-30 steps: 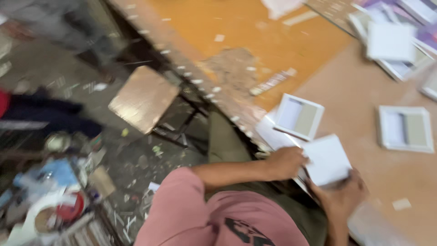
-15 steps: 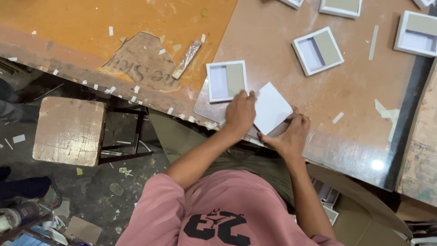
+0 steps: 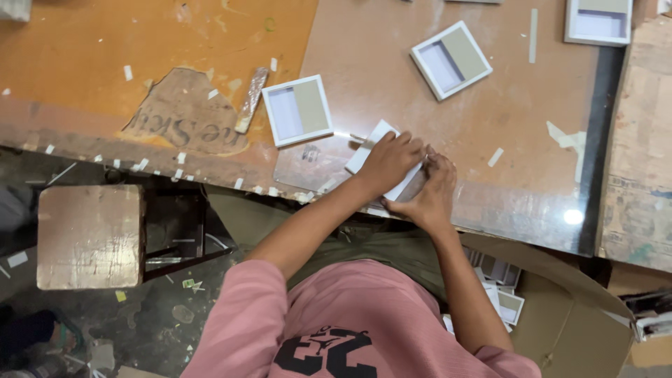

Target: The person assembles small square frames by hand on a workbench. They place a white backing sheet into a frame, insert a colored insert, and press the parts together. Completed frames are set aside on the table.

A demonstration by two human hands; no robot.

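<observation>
A white square piece [image 3: 369, 145] lies near the front edge of the brown worktable [image 3: 392, 84], mostly covered by my hands. My left hand [image 3: 388, 162] rests flat on top of it, fingers curled over its far side. Just to the right, my right hand [image 3: 428, 194] grips the piece's near right edge, touching my left hand. A thin stick or blade pokes out to the left of the piece. A white square box with a grey half [image 3: 297, 110] sits just beyond my left hand.
Two more white square boxes [image 3: 451, 50] [image 3: 598, 19] lie farther back on the table. A wrapped stick [image 3: 250, 98] lies on the orange part. A wooden stool [image 3: 89, 236] stands at the left, and a cardboard carton [image 3: 560, 315] with white boxes at the lower right.
My hands have closed together over the white piece, which now shows less. The view has shifted slightly and settled on the table edge.
</observation>
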